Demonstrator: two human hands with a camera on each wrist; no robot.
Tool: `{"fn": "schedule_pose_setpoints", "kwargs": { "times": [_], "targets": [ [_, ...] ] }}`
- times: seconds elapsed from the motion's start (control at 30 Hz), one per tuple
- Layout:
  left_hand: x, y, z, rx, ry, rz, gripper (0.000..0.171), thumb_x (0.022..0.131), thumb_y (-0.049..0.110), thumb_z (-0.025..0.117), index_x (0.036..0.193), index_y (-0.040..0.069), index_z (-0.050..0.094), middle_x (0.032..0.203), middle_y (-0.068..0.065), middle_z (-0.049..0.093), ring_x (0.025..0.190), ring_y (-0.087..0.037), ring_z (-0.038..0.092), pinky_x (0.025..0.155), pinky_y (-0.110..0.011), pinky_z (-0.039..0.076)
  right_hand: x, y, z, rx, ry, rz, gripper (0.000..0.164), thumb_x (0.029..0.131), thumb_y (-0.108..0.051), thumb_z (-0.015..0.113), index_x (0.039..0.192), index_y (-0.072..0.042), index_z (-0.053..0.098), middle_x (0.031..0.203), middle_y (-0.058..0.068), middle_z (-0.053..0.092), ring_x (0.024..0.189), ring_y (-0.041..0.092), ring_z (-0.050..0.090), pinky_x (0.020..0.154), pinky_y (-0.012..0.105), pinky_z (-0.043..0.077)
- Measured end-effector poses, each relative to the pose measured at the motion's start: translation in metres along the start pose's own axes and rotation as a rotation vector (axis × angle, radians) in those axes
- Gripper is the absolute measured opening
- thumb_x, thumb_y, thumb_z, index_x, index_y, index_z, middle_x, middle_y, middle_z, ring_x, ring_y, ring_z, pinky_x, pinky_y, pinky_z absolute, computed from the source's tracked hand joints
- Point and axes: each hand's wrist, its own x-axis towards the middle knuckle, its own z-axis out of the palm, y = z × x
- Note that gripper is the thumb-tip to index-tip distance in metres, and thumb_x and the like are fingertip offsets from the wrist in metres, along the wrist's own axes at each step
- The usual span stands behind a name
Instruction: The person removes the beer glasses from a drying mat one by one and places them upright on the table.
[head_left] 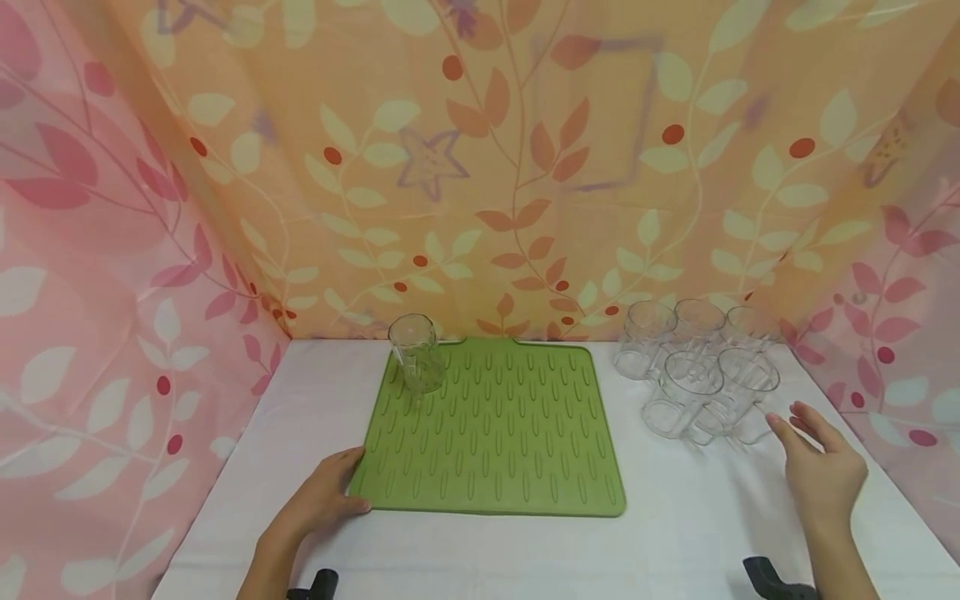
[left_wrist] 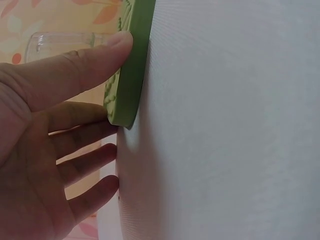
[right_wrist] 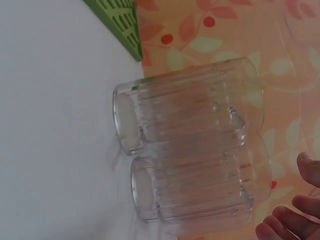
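A green ridged drying mat (head_left: 495, 433) lies on the white table. One clear glass mug (head_left: 417, 354) stands upright on its back left corner. My left hand (head_left: 322, 492) touches the mat's front left corner, thumb at the front edge and fairly straight fingers along the left side; in the left wrist view the thumb (left_wrist: 95, 67) lies against the mat's edge. To the right, several clear glass mugs (head_left: 686, 392) stand upright in a close group. Beside the front right mug is my right hand (head_left: 828, 471), fingers loosely bent and holding nothing.
White cloth covers the table (head_left: 525, 554). An orange patterned curtain (head_left: 510, 167) hangs right behind the mat and mugs, with pink patterned cloth (head_left: 97, 333) at both sides. Black straps or mounts (head_left: 776, 579) show near both wrists.
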Motion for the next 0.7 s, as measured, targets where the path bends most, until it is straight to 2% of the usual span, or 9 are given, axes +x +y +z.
{"fn": "schedule_pose_setpoints", "kwargs": {
  "times": [0.27,0.4,0.7],
  "targets": [
    [0.0,0.002,-0.001,0.013,0.0,-0.013,0.092,0.064,0.019,0.088,0.139,-0.011,0.044,0.143,-0.029,0.046,0.135,-0.051,0.037,0.112,-0.063,0.031,-0.01,-0.03,0.011,-0.003,-0.095,-0.07,0.042,0.083,-0.006,0.075,0.124,-0.001,0.066,0.097,-0.032,0.064,0.088,-0.014,0.06,0.074,-0.003,0.044],
    [0.0,0.002,-0.001,0.0,0.003,-0.014,0.092,0.064,0.018,0.088,0.139,-0.011,0.043,0.143,-0.03,0.046,0.135,-0.051,0.037,0.112,-0.063,0.031,-0.016,-0.041,0.022,0.006,-0.169,-0.065,0.044,0.084,-0.006,0.075,0.126,0.0,0.064,0.1,-0.029,0.064,0.089,-0.012,0.061,0.075,-0.003,0.045],
    [0.001,0.0,0.001,-0.029,-0.001,-0.036,0.092,0.066,0.017,0.087,0.141,-0.009,0.041,0.145,-0.031,0.043,0.137,-0.051,0.034,0.113,-0.063,0.028,-0.033,-0.056,0.068,0.136,-0.367,-0.211,0.042,0.08,0.006,0.074,0.12,0.01,0.064,0.099,-0.027,0.066,0.089,-0.01,0.063,0.077,0.002,0.05]
  ]
}}
